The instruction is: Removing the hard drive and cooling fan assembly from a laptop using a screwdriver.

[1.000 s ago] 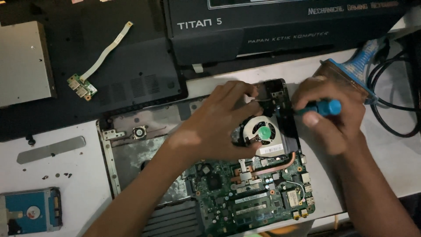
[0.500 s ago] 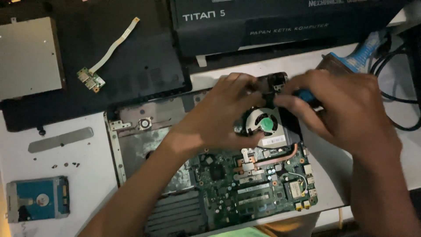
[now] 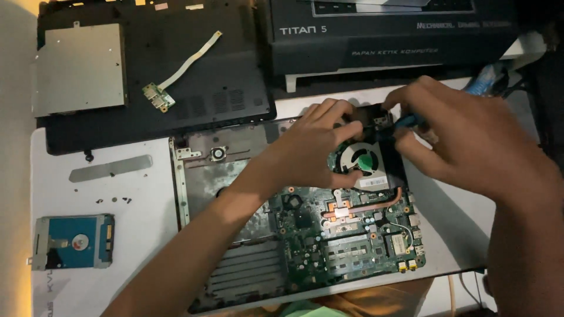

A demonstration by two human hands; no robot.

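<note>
Now the left hand (image 3: 305, 152) rests spread on the round grey cooling fan (image 3: 361, 161) of the opened laptop base (image 3: 194, 176), while the right hand (image 3: 464, 132), just beside it, pinches a blue-handled screwdriver (image 3: 405, 122) in its grip over the fan's top edge

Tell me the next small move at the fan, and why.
Probably seat the blue-handled screwdriver tip squarely in the corner beside the cooling fan before turning. The right hand pinches the tool low over that corner, and the left hand braces the fan housing. The tip itself is hidden by fingers.
</note>
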